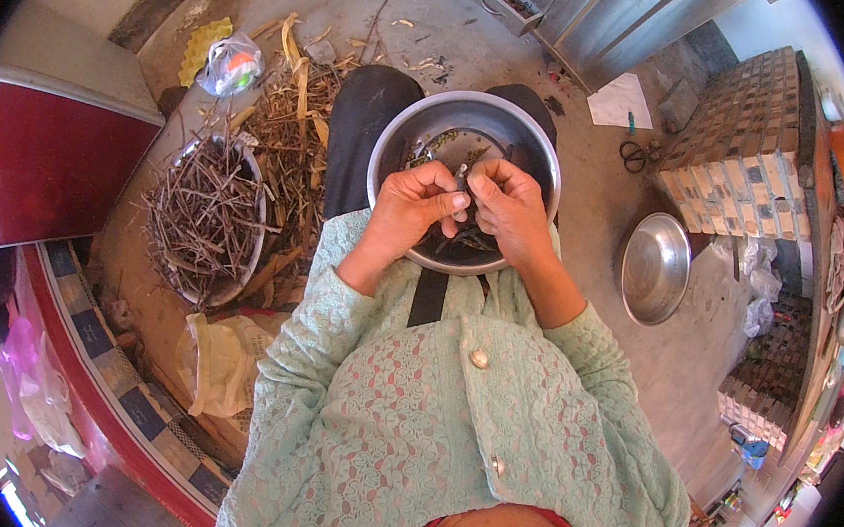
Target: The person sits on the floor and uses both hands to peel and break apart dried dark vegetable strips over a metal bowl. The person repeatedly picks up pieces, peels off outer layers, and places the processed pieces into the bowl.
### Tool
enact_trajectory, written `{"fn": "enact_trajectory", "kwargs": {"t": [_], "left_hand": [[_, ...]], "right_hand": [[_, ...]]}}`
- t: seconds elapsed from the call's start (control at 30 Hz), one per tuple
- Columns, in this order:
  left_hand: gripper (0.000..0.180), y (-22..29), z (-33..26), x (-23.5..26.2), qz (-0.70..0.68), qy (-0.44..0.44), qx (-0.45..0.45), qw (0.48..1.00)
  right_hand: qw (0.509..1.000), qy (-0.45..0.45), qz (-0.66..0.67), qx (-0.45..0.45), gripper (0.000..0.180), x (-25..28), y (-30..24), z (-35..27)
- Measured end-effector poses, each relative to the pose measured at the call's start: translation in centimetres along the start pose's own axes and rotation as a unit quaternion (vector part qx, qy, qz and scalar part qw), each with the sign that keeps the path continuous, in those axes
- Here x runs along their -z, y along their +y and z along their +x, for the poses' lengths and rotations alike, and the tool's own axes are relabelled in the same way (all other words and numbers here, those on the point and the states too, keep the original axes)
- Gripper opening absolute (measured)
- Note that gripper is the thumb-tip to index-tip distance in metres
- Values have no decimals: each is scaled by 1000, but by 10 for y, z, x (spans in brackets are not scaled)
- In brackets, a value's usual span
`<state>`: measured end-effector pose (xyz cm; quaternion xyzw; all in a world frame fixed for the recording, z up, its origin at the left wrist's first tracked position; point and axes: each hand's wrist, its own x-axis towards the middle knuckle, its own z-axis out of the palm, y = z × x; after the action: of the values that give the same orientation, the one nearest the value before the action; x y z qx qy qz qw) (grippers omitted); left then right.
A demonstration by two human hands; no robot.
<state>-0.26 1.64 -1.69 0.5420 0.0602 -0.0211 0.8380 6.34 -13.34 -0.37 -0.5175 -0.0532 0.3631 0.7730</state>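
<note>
A round metal basin (445, 108) rests on my lap, with dark dry pods or scraps (467, 243) and small greenish bits (443, 139) inside it. Over the basin, my left hand (406, 213) and my right hand (515, 212) come close together. The thumb and fingers of each are pinched on a small dark dried piece, pod-like in look (463, 182). Fingers partly cover it, so its exact kind is unclear. Parts of the basin's contents are hidden beneath both hands.
To my left stands a tub heaped with dry twigs (205, 217), beside loose stalks and husks (291, 124). A plastic bag (231, 65) lies beyond. On the right are an empty metal bowl (655, 268), scissors (633, 156) and a tiled brick structure (733, 151).
</note>
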Motion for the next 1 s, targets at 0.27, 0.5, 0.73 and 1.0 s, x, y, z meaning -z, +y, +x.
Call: {"fn": "enact_trajectory", "kwargs": {"t": [0.27, 0.5, 0.73, 1.0], "left_hand": [[11, 2, 1, 0, -1, 9, 5, 1000], [10, -3, 1, -4, 19, 41, -6, 999], [9, -9, 2, -2, 14, 31, -18, 999], [10, -2, 0, -1, 35, 0, -17, 999]], "right_hand": [[999, -17, -32, 15, 17, -6, -5, -2], [1000, -6, -28, 6, 13, 2, -1, 1], [1000, -12, -14, -1, 13, 3, 2, 2], [997, -56, 27, -53, 16, 4, -5, 2]]}}
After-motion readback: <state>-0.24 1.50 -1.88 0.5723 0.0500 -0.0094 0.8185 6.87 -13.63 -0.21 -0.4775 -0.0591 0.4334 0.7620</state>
